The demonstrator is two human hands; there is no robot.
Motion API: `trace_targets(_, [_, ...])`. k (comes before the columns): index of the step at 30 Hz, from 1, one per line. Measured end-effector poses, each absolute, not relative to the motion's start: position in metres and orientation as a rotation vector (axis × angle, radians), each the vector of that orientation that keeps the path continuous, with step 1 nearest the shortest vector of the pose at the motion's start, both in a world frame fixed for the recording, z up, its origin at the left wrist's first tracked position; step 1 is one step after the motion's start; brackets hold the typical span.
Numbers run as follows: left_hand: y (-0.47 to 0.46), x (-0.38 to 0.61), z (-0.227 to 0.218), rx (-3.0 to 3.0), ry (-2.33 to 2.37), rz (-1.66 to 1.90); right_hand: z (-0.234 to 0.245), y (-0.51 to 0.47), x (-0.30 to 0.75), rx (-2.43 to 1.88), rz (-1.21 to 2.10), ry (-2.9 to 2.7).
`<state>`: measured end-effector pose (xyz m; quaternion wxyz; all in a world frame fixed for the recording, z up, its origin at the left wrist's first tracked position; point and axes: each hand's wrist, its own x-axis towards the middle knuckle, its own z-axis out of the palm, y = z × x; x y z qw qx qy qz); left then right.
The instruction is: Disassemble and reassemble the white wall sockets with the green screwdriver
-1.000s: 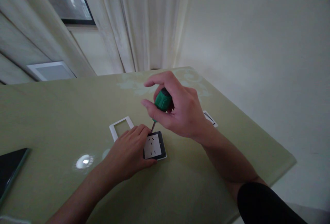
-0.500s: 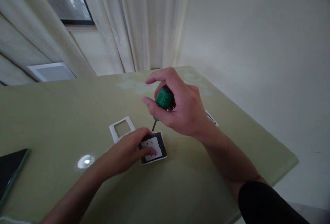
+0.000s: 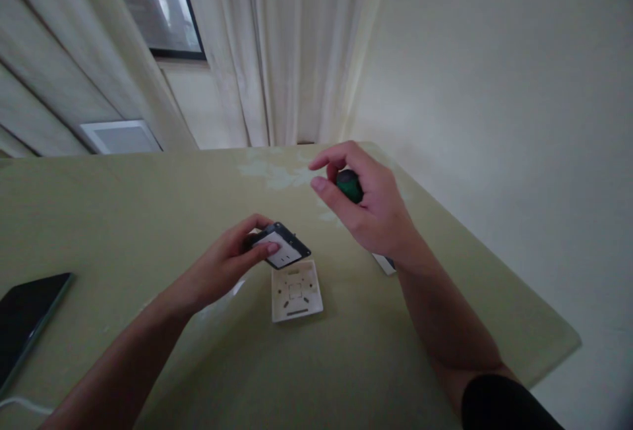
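Note:
Tilted in my left hand (image 3: 237, 258) is a wall socket (image 3: 283, 250), a white face with slots in a black frame, pinched between thumb and fingers. Just below it, a white back box (image 3: 297, 295) lies open side up on the table, its inner holes and slots showing. My right hand (image 3: 368, 199) is curled around a screwdriver, whose green handle with a dark end (image 3: 349, 186) shows between thumb and fingers. Its shaft is hidden from view. The right hand hangs above the table, apart from the socket.
The pale green table (image 3: 148, 219) reaches back to the curtains (image 3: 297, 54), with a wall (image 3: 494, 120) on the right. A dark tablet-like device (image 3: 30, 318) lies at the left, near a white cable (image 3: 24, 405). A small white and dark piece (image 3: 384, 264) sits partly behind my right wrist.
My left hand has lifted the socket off the white back box and tilted it, baring the box's inside. My right hand has moved rightward with the screwdriver, away from the socket. The view has shifted slightly.

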<state>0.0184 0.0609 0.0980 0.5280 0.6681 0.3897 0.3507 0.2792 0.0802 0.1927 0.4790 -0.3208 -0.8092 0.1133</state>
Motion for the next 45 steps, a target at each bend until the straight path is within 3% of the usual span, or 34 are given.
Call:
trace_targets(7, [0.067,0.021,0.088,1.39,0.958,1.286,0.166,0.098,0.258,-0.895,0.56,-2.363])
trace_targets(14, [0.067,0.041,0.083,0.85,0.799,1.458,0.143,0.094,0.235,-0.81,0.481,-2.199])
trace_targets(23, [0.054,0.055,0.103,0.05,0.871,1.395,0.113,0.053,0.197,-0.878,0.234,-2.523])
trace_targets(36, [0.055,0.048,0.11,-0.077,0.811,1.457,0.117,0.062,0.207,-0.761,0.494,-2.434])
trace_targets(45, [0.06,0.044,0.096,-0.081,0.683,1.45,0.111,0.052,0.199,-0.726,0.311,-2.745])
